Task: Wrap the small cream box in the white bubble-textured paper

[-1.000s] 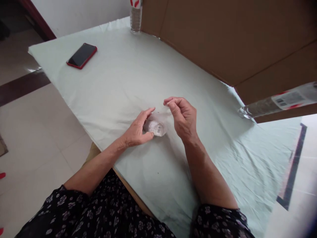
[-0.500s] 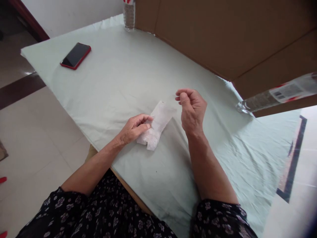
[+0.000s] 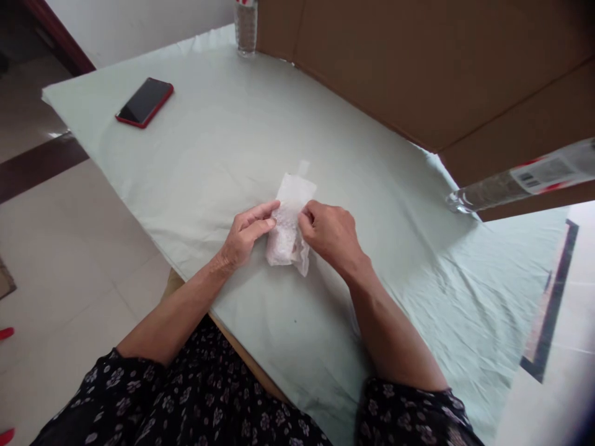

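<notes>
White, bumpy wrap is lying on the pale green surface, between the two hands. Its thinner, flatter end is pointing away from the body and its thicker end towards it; whether it is enclosing anything is impossible to tell. On the wrap's left, the left hand is spreading thumb and fingers only narrowly, their tips touching its edge. On the wrap's right, the right hand is curling its fingers inward, thumb and forefinger pinching the edge just above a ragged flap.

Far beyond the wrap, a clear bottle is standing beside brown cardboard. Well to the wrap's right, a second bottle with a red-and-white label is appearing tilted against the cardboard. What either is containing is unclear. Beyond the wrap and leftward, a phone is lying screen up in a red case.
</notes>
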Demonstrator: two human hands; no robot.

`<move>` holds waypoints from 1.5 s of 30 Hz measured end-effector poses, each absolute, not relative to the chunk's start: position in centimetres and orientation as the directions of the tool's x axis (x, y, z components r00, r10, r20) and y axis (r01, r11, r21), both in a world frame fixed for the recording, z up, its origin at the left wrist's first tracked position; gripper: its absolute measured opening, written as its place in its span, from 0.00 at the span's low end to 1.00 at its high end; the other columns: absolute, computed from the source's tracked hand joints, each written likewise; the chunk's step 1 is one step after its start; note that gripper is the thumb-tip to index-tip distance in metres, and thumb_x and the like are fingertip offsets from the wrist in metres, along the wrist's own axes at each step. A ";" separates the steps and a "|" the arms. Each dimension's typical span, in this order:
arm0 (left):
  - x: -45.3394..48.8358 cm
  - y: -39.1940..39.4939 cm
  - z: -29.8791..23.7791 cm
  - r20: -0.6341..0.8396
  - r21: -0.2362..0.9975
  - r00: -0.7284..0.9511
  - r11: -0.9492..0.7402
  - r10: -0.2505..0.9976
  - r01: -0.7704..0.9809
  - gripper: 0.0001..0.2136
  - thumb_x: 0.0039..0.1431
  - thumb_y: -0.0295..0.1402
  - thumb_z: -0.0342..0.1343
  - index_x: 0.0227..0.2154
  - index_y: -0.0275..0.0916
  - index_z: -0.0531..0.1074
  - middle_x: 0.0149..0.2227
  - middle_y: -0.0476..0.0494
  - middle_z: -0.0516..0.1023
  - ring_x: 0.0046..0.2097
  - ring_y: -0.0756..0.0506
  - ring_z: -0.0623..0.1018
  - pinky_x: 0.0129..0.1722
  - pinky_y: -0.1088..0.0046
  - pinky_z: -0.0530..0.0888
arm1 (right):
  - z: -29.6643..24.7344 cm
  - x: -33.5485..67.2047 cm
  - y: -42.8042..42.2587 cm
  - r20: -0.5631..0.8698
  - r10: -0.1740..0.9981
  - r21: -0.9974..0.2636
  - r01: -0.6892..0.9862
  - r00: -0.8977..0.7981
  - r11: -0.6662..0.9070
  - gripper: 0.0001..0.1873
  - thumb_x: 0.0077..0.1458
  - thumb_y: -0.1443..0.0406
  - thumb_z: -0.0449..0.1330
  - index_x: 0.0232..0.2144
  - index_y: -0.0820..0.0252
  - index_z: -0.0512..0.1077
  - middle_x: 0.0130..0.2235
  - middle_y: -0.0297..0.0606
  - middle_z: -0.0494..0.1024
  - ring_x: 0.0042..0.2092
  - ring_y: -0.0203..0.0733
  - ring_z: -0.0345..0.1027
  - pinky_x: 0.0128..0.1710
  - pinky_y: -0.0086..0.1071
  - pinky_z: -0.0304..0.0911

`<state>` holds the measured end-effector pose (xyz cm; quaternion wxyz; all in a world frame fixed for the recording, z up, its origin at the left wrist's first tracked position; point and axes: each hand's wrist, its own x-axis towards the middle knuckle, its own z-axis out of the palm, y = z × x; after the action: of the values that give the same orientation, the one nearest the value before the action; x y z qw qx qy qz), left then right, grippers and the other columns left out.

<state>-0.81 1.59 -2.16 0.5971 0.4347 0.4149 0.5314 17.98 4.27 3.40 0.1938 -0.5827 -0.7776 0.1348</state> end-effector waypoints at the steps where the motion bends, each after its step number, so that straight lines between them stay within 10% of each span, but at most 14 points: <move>1: -0.8 1.7 -2.2 -0.027 0.960 0.069 0.045 0.997 -0.277 0.21 0.53 0.40 0.63 0.50 0.39 0.80 0.50 0.39 0.82 0.56 0.37 0.79 0.58 0.55 0.73 | 3.3 18.4 4.6 0.154 0.963 -0.479 0.836 -0.221 0.268 0.12 0.56 0.64 0.56 0.21 0.55 0.66 0.20 0.34 0.69 0.24 0.39 0.59 0.28 0.35 0.49; 7: -1.2 2.1 -1.9 0.015 1.000 -0.075 -0.015 0.997 0.008 0.26 0.55 0.44 0.61 0.55 0.38 0.73 0.52 0.37 0.78 0.53 0.37 0.78 0.53 0.58 0.75 | 2.5 20.1 6.3 -0.048 0.989 -0.927 0.375 -0.138 0.007 0.11 0.52 0.59 0.58 0.21 0.56 0.69 0.23 0.32 0.70 0.26 0.37 0.61 0.28 0.33 0.56; 14: -0.8 1.5 -0.7 0.265 0.862 -0.110 -0.184 0.958 0.472 0.20 0.52 0.42 0.64 0.46 0.37 0.76 0.44 0.40 0.75 0.44 0.43 0.75 0.46 0.64 0.74 | 1.4 19.1 6.1 -0.108 0.977 -0.964 0.259 -0.185 -0.058 0.21 0.53 0.49 0.61 0.20 0.56 0.65 0.21 0.28 0.62 0.25 0.34 0.54 0.25 0.30 0.50; 21: -1.1 2.2 -0.1 0.061 0.968 -0.281 0.012 0.958 0.252 0.07 0.52 0.36 0.56 0.24 0.39 0.71 0.23 0.53 0.68 0.26 0.51 0.66 0.29 0.74 0.66 | 1.0 20.3 6.5 0.023 0.999 -0.914 0.406 0.037 0.006 0.18 0.54 0.57 0.58 0.18 0.56 0.60 0.20 0.27 0.56 0.25 0.32 0.49 0.25 0.31 0.45; 29: -2.7 3.3 -0.9 -0.125 0.991 -0.419 0.088 0.900 -0.105 0.03 0.46 0.31 0.57 0.24 0.39 0.69 0.19 0.55 0.66 0.21 0.54 0.64 0.19 0.79 0.60 | 0.3 21.1 7.2 -0.109 0.991 -0.936 0.327 0.082 -0.130 0.15 0.52 0.60 0.56 0.16 0.56 0.61 0.17 0.28 0.61 0.21 0.32 0.54 0.21 0.29 0.49; 38: -2.7 3.5 -1.6 0.095 0.983 -0.377 -0.026 0.921 0.184 0.11 0.51 0.34 0.60 0.39 0.39 0.72 0.39 0.44 0.77 0.36 0.49 0.76 0.33 0.75 0.73 | -0.9 21.2 8.0 0.151 0.988 -0.870 0.479 0.028 0.119 0.20 0.48 0.58 0.65 0.44 0.56 0.73 0.42 0.38 0.80 0.38 0.40 0.73 0.40 0.37 0.69; 45: -2.8 2.2 0.3 0.278 0.884 -0.110 -0.209 0.954 0.419 0.11 0.61 0.41 0.57 0.31 0.39 0.78 0.63 0.37 0.71 0.61 0.37 0.74 0.60 0.56 0.72 | -0.2 21.5 8.1 0.222 0.953 -0.759 0.577 -0.204 0.300 0.17 0.60 0.50 0.60 0.44 0.50 0.80 0.65 0.43 0.68 0.64 0.55 0.65 0.56 0.50 0.68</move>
<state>-2.77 2.22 0.30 0.2759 0.6075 0.5650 0.4853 21.53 8.13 -0.17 0.3479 -0.5262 -0.7274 0.2702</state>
